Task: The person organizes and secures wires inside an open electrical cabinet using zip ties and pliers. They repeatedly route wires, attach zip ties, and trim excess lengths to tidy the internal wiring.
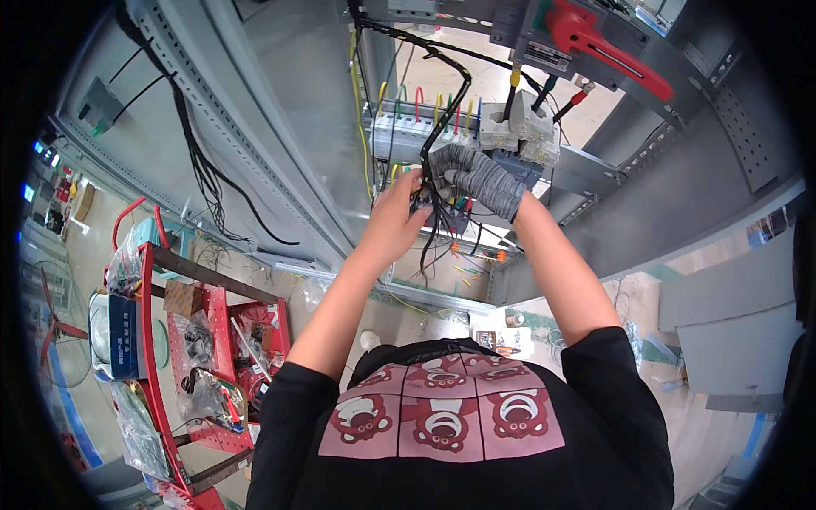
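Both arms reach into a grey electrical cabinet (280, 127). My bare left hand (393, 214) is closed on thin black wires (435, 228) that hang below a row of grey circuit breakers (399, 132) with coloured wire loops on top. My right hand (478, 176), in a grey knit glove, grips the black wire bundle (449, 110) where it comes down from the cabinet top, just right of my left hand. The two hands almost touch. The fingertips are partly hidden among the wires.
A switch with a long red handle (605, 49) sits at the upper right. A black cable loom (200, 166) runs along the perforated left rail. A red cart (183, 340) with bagged parts and boxes stands at left. Wire scraps (472, 270) lie on the cabinet floor.
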A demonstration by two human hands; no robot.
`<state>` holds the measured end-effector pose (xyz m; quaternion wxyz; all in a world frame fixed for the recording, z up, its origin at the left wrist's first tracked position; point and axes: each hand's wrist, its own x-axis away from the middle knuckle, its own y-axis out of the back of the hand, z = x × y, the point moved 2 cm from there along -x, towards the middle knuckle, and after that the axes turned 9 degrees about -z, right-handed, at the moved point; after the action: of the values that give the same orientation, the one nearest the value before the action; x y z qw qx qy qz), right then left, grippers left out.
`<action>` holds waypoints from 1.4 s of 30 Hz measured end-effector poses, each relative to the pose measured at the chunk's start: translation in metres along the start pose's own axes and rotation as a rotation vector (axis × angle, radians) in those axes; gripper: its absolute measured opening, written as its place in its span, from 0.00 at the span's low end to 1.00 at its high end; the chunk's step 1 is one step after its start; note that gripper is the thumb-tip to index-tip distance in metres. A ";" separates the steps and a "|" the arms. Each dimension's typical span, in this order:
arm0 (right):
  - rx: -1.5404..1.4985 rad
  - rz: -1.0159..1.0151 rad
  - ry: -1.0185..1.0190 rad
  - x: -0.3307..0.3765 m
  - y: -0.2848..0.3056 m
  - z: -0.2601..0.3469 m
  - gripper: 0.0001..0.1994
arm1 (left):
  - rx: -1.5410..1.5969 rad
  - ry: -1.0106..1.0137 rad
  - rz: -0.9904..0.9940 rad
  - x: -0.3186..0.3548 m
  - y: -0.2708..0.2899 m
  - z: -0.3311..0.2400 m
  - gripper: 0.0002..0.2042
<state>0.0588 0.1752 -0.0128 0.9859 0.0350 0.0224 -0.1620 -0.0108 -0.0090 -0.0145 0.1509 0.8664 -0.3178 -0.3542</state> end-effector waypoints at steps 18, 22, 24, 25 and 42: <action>0.360 0.048 0.091 0.044 -0.023 0.007 0.15 | 0.606 0.270 0.435 -0.039 0.013 -0.009 0.06; 0.504 -0.088 -0.081 0.042 -0.038 0.016 0.14 | 0.714 0.285 0.509 -0.038 0.018 -0.007 0.07; 0.310 -0.190 -0.333 0.044 -0.045 0.027 0.14 | 0.728 0.290 0.515 -0.038 0.017 -0.005 0.08; 0.270 -0.189 -0.219 0.047 -0.043 0.023 0.17 | 0.736 0.286 0.523 -0.039 0.016 -0.005 0.09; 0.384 -0.155 0.263 0.025 -0.036 0.093 0.12 | 0.862 0.694 0.224 -0.017 -0.017 0.002 0.16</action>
<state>0.0740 0.1257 0.0762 0.9344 0.2406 0.1222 -0.2327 -0.0135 0.0147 -0.0152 -0.0844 0.8765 -0.4554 0.1313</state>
